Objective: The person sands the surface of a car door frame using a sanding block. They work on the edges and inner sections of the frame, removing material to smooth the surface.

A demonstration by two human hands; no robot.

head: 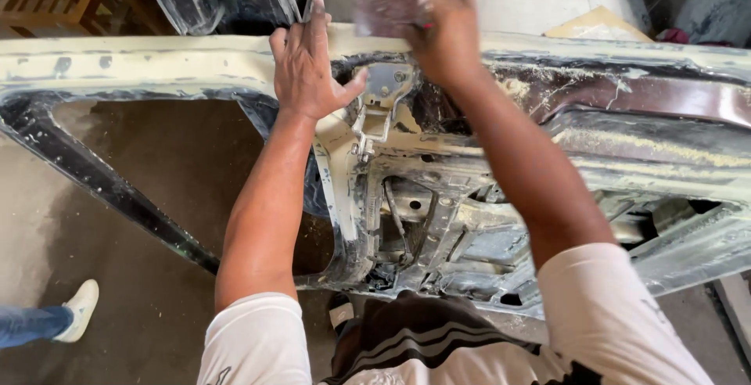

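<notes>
Near the top centre of the frame, the right hand (446, 37) is closed over a blurred pinkish pad, probably sandpaper (387, 9), pressed to the cream-primed edge of a stripped car door (156, 68). The left hand (309, 68) lies open and flat just beside it, fingers over the edge, apparently steadying the panel. At lower left, another person's white shoe (78, 311) stands on the concrete floor (117, 275).

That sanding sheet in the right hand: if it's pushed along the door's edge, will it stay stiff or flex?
The sanding sheet probably flexes: it looks thin and curves under the right hand. It is likely light, since one hand presses it easily. Its motion blur hides the texture, so its grip on the door frame can't be judged.
</notes>
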